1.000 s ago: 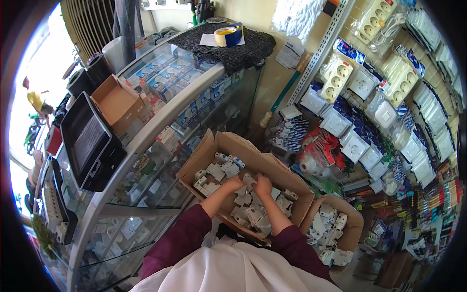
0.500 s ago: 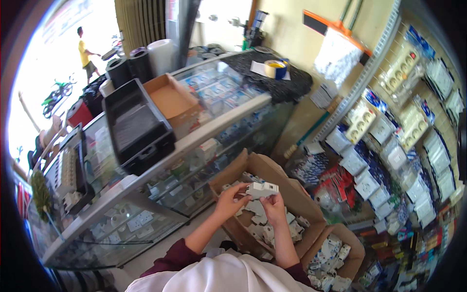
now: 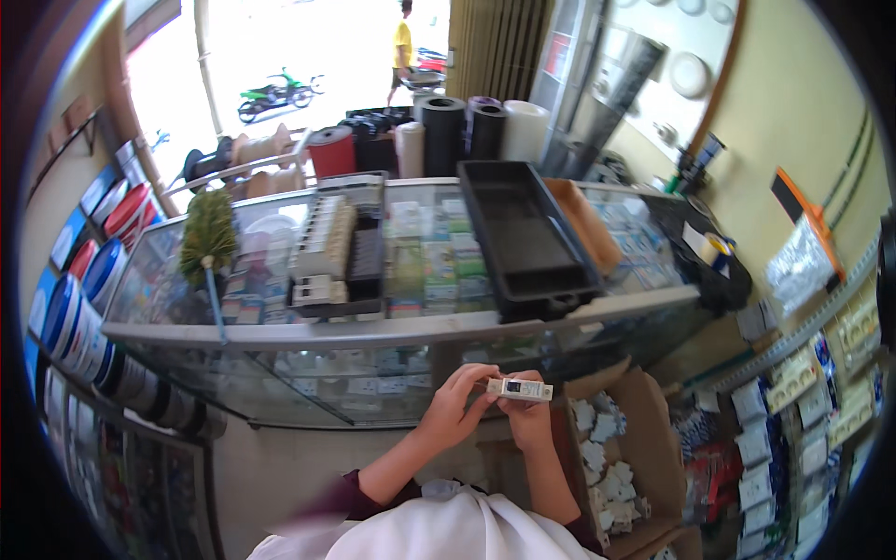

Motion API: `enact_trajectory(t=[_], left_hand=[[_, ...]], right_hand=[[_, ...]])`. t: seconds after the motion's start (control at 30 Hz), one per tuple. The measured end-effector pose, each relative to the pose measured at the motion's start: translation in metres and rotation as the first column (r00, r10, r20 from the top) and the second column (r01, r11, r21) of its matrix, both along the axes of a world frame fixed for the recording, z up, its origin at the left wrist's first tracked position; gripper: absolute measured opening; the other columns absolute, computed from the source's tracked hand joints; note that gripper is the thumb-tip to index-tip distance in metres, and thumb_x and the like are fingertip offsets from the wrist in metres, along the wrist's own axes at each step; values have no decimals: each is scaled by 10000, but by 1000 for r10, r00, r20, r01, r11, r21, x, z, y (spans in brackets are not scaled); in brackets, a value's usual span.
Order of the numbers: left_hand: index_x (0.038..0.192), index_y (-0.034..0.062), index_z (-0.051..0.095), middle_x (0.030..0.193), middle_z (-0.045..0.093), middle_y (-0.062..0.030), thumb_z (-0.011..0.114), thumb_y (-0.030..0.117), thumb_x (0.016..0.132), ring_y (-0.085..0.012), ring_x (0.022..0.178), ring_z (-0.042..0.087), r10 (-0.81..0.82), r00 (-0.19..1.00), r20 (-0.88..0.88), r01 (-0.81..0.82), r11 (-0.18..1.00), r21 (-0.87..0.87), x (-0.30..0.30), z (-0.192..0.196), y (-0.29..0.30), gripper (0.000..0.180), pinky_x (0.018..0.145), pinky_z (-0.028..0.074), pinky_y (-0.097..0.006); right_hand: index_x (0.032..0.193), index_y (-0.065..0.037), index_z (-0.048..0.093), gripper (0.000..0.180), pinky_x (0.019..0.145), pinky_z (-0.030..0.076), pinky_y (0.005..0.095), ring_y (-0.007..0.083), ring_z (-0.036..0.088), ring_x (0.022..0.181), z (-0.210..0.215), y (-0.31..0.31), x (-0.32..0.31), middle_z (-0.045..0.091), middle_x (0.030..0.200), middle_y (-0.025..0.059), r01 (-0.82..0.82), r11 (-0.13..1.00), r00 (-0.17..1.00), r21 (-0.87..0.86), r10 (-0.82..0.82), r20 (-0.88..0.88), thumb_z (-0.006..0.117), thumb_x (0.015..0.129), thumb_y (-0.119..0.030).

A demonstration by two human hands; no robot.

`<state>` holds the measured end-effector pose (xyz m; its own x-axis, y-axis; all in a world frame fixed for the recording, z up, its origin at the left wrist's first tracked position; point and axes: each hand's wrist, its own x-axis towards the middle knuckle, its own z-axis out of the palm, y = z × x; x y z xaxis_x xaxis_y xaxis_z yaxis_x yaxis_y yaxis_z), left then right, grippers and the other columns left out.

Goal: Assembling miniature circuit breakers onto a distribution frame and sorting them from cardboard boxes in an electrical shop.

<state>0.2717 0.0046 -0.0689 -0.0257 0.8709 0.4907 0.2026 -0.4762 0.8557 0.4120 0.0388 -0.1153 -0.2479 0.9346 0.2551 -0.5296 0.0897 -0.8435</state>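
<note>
A small white circuit breaker [image 3: 523,388] with a dark switch is held between both hands in front of the glass counter. My left hand [image 3: 455,403] pinches its left end with thumb and fingers. My right hand [image 3: 528,417] grips it from below and behind, its fingertips partly hidden by the breaker. Just right of my right hand stands an open cardboard box [image 3: 658,425], in which several white breakers [image 3: 611,485] lie loose.
On the glass counter [image 3: 429,327] stand a black tray [image 3: 523,224], a brown carton [image 3: 583,224], another black tray [image 3: 371,280] holding a row of white breakers [image 3: 324,245], and a green duster [image 3: 207,243]. Paint buckets [image 3: 79,317] stack at left. Packaged sockets [image 3: 754,448] hang at right.
My view has swung left, from the boxes toward the counter. Both hands have moved left from above the cardboard box with the breaker, which now shows its switch face.
</note>
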Motion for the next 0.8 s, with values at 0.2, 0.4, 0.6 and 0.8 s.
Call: enact_trajectory(t=[0.2,0.4,0.6,0.8], left_hand=[[1028,-6,529,992,545,-152,560,38,823,-275,869,583,195,972,-134,-187,980,70,-84,17,-29,212,733,489,-317],[1001,-13,525,940,544,-137,561,-20,798,-265,797,581,306,947,-97,-303,952,49,-163,55,-46,206,678,482,-313],[1000,20,569,920,559,-118,603,-5,781,-226,730,575,424,897,-124,-382,885,265,-231,81,-11,223,642,468,-302],[1004,37,619,906,591,-110,647,30,762,-211,721,602,502,863,-54,-471,838,276,-266,70,19,244,639,483,-300]], right_hand=[[996,-59,503,331,837,431,264,118,541,941,38,-10,-77,579,976,32,-219,974,966,-64,226,126,705,738,-14],[1085,-12,499,348,868,414,280,125,535,961,80,-11,-137,555,1027,41,-225,958,971,179,203,129,673,789,-70],[979,-1,557,274,723,493,268,144,602,864,117,38,-205,586,908,73,-59,868,904,492,-163,396,679,734,16],[920,-1,579,242,668,509,275,186,643,773,127,65,-246,603,857,91,-13,771,809,637,-366,460,681,703,29]])
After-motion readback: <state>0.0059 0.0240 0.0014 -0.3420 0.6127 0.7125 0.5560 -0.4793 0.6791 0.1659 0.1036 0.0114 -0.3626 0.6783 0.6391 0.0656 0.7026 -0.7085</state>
